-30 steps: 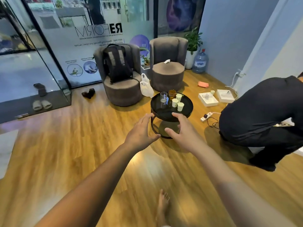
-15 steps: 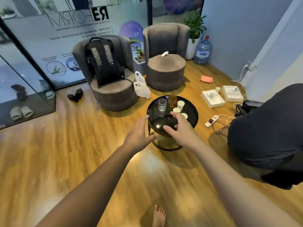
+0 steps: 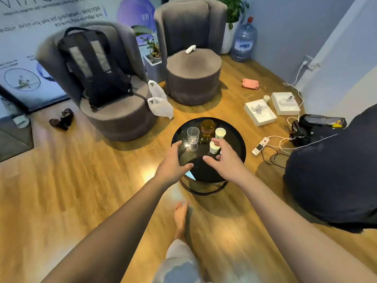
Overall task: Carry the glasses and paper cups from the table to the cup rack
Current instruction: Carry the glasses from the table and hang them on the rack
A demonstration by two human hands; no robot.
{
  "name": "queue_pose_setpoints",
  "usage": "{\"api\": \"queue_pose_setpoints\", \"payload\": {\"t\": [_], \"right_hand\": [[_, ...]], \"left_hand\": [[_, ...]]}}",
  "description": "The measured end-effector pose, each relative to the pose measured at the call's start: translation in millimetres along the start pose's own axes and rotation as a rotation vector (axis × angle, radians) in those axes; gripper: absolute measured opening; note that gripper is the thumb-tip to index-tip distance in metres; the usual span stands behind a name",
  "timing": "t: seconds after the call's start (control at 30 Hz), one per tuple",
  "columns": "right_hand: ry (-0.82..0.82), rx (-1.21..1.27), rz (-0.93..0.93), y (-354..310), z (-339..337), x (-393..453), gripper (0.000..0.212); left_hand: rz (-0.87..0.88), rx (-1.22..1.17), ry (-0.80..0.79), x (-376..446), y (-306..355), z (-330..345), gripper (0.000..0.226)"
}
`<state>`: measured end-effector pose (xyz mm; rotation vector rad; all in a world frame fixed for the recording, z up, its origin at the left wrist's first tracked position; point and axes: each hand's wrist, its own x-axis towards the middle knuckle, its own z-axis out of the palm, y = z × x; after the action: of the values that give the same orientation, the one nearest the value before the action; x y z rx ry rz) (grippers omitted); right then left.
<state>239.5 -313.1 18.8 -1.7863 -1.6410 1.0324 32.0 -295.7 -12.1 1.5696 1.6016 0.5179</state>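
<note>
A small round black table (image 3: 236, 139) stands on the wooden floor in front of me. On it are a clear glass (image 3: 193, 135), an amber glass (image 3: 207, 127) behind it, and two white paper cups, one at the back (image 3: 220, 133) and one nearer (image 3: 213, 148). My left hand (image 3: 173, 162) hovers open over the table's near left side, just short of the clear glass. My right hand (image 3: 226, 158) is open too, fingers spread beside the nearer paper cup, holding nothing. No cup rack is in view.
Two grey round armchairs stand behind the table, the left one (image 3: 120, 117) holding a black backpack (image 3: 93, 66). A white plastic bag (image 3: 160, 103) lies between them. A person in dark clothes (image 3: 334, 170) crouches at right, near a power strip (image 3: 260, 146), cables and white boxes (image 3: 260, 112).
I have stepped closer to the table, which now looks larger and nearer. Both hands have reached forward over its top, the right one arriving next to the nearer paper cup.
</note>
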Motion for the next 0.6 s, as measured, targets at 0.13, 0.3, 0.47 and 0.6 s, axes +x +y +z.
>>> {"api": "queue_pose_setpoints", "payload": {"t": [0.13, 0.3, 0.47, 0.6], "right_hand": [[-0.014, 0.030, 0.113, 19, 10, 76, 0.070], [-0.051, 0.020, 0.207, 41, 34, 174, 0.069], [-0.029, 0.057, 0.256, 72, 65, 253, 0.066], [-0.040, 0.065, 0.302, 106, 96, 305, 0.069]], "left_hand": [[-0.039, 0.002, -0.083, 79, -14, 10, 0.090], [-0.122, -0.015, -0.152, 182, -37, 14, 0.093], [-0.130, 0.052, -0.229, 282, -66, 26, 0.097], [-0.171, 0.088, -0.283, 339, -97, 48, 0.101]]}}
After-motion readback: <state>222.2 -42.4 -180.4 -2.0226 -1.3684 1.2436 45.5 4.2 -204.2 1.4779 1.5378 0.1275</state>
